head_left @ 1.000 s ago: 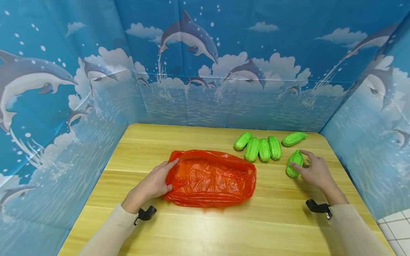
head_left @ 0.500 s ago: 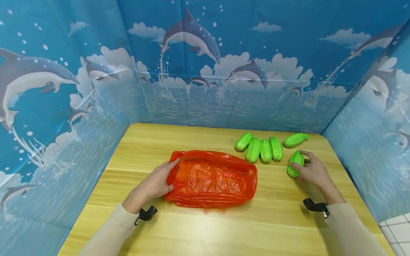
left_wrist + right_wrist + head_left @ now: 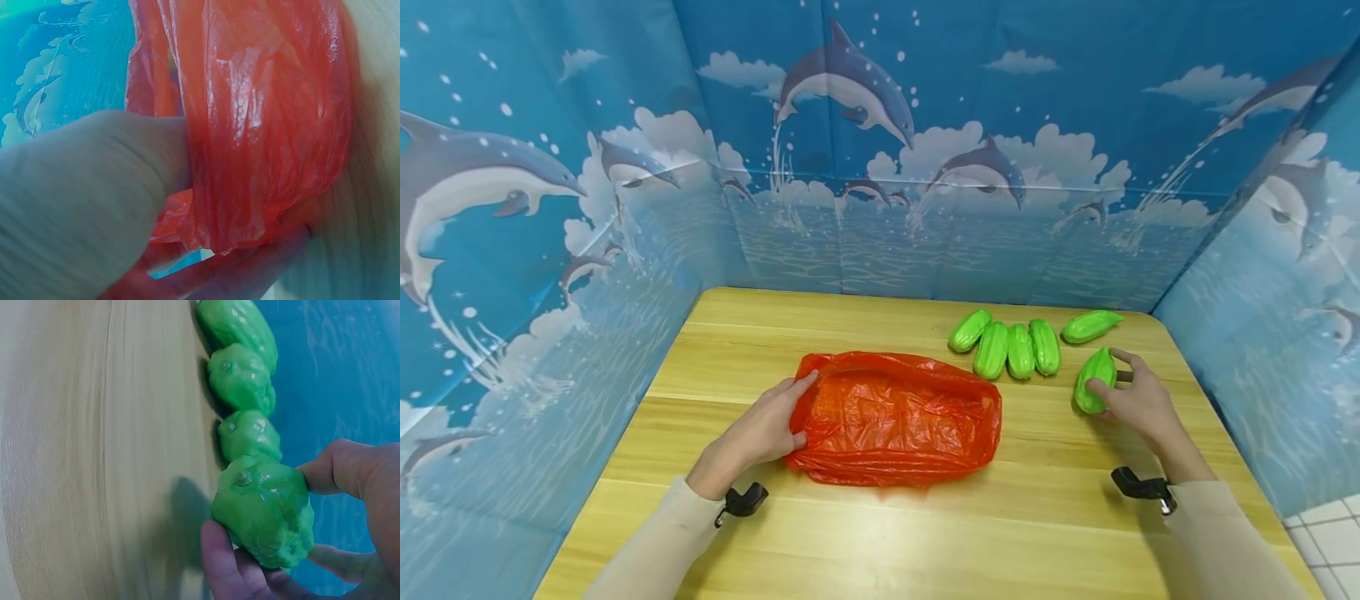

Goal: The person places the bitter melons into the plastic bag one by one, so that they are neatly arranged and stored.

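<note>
My largest sight is the blue dolphin backdrop, walling in three sides and cut off at the top. Inside it the wooden table runs out of my head view at the bottom edge. Both pale sleeves are cropped there too.

The red bag lies on the table left of the gourds; its crinkled film keeps me from telling what is inside. The left hand grips the bag's left end, its rim between thumb and fingers. On the left wrist feed that film covers the thumb's tip and I see the lower fingers only partly.

The right hand holds the gourd between thumb and curled fingers, right of the bag; I cannot tell whether its underside touches the table.

White tiles show only as a cropped corner. Four gourds cluster between the bag and the held one, toward the table's back, with a lone gourd beyond it. The right wrist feed shows only three of these, the top one clipped. Smallest are the black mounts at the wrists.
</note>
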The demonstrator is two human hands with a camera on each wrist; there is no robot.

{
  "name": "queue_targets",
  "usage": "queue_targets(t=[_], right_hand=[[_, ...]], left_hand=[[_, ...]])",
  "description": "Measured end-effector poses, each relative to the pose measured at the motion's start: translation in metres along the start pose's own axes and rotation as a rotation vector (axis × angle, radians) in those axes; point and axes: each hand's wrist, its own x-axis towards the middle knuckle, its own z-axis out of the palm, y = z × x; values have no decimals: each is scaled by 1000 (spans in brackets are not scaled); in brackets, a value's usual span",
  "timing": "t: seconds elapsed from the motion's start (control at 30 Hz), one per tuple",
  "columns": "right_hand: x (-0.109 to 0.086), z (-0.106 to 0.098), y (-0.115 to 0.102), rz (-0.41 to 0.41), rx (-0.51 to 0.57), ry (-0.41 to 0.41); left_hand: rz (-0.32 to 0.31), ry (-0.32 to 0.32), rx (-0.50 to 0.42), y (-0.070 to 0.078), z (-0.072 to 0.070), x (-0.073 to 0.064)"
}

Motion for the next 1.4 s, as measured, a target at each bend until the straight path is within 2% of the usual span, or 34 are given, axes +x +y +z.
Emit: queue_targets(t=[0.27, 0.5, 0.87, 1.1, 1.4], right_hand=[[-9, -4, -17, -53, 28, 34], [-20, -7, -40, -100, -10, 27], [-36, 6, -83, -164, -58, 14], [-44, 19, -117, -197, -49, -57], [-56, 40, -146, -282, -34, -130]], left_hand=[[10, 10, 12, 3, -2, 0], [4, 17, 10, 6, -1, 0], [6, 23, 10, 11, 1, -3], [20, 32, 3, 10, 2, -3], [33, 28, 4, 11, 3, -2]])
